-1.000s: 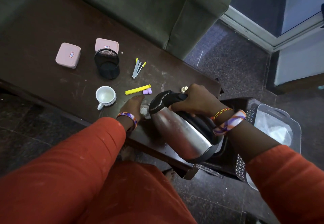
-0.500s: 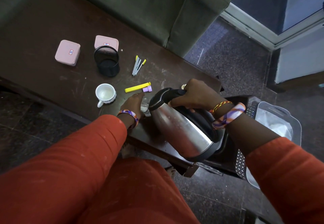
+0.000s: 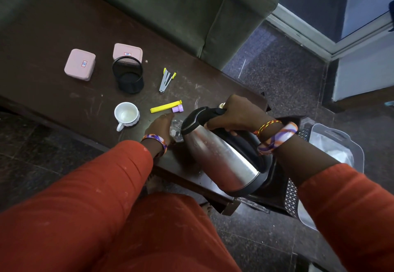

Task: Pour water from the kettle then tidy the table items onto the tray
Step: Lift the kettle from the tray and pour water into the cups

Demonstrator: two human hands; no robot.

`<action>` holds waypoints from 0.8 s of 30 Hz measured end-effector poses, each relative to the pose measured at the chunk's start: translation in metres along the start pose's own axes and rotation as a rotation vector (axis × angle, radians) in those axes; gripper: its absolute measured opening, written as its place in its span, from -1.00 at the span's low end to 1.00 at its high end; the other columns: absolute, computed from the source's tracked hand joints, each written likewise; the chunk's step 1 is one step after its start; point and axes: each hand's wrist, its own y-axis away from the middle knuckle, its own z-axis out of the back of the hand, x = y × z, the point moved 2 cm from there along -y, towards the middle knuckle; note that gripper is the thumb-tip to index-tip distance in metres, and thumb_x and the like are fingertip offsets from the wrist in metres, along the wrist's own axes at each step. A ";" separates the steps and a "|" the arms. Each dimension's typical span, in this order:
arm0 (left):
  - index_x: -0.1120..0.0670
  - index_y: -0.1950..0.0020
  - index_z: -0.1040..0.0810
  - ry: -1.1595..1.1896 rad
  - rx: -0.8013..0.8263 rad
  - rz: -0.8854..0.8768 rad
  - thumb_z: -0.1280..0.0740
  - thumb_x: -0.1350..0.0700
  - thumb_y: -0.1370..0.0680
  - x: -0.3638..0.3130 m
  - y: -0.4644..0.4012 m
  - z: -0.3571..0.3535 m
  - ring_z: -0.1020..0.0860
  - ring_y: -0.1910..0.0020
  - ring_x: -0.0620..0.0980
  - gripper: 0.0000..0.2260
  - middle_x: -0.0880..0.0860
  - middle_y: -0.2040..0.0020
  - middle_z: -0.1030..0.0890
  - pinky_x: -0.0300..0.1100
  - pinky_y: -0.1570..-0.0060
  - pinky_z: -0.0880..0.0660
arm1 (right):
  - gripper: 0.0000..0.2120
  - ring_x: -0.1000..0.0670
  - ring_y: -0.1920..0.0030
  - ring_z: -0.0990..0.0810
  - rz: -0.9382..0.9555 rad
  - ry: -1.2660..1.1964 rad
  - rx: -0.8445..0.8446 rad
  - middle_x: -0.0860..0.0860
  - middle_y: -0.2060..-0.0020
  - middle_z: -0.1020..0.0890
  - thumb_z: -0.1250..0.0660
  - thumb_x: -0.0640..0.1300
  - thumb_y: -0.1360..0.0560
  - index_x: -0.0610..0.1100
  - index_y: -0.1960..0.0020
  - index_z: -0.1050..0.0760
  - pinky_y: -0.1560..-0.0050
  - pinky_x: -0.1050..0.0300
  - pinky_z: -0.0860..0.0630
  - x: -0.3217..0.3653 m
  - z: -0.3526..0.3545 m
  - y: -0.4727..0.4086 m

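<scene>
My right hand (image 3: 236,116) grips the black handle of a steel kettle (image 3: 223,156), which is tilted with its spout toward a clear glass (image 3: 176,130). My left hand (image 3: 161,127) holds that glass at the near edge of the dark wooden table (image 3: 42,37); the kettle hides most of it. On the table lie a white cup (image 3: 126,115), a yellow clip (image 3: 165,108), a small purple cap (image 3: 178,108), a yellow-tipped stapler (image 3: 167,80), a black mesh pen holder (image 3: 129,75) and two pink boxes (image 3: 80,64) (image 3: 128,50).
A black perforated tray (image 3: 291,197) sits low at the table's right end, with a clear plastic container (image 3: 339,146) beside it. A green sofa (image 3: 191,5) stands behind the table. A small pale object (image 3: 221,105) peeks out behind my right hand. Dark floor surrounds the table.
The kettle and both hands have hardly moved; the view has shifted slightly, and the kettle stays tilted over the glass.
</scene>
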 end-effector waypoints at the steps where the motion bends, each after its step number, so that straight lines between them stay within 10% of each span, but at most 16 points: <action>1: 0.07 -0.27 -0.49 -0.002 -0.003 -0.009 -0.47 0.12 -0.29 -0.001 0.000 0.000 -0.54 -0.23 0.12 -0.45 0.10 -0.24 -0.58 -0.04 -0.20 -0.49 | -0.71 0.24 0.75 -0.39 -0.003 0.001 -0.001 0.16 0.80 -0.43 -0.47 0.02 -0.31 -0.15 0.39 -0.50 0.70 0.49 -0.26 0.000 0.000 0.000; 24: 0.10 -0.28 -0.47 -0.056 0.030 0.009 -0.46 0.14 -0.31 -0.007 0.003 0.005 -0.53 -0.23 0.14 -0.46 0.13 -0.24 -0.57 -0.05 -0.20 -0.48 | -0.69 0.22 0.73 -0.39 0.019 0.023 0.001 0.08 0.71 -0.48 -0.47 0.04 -0.30 -0.23 0.25 -0.60 0.51 0.32 -0.37 0.003 0.002 0.005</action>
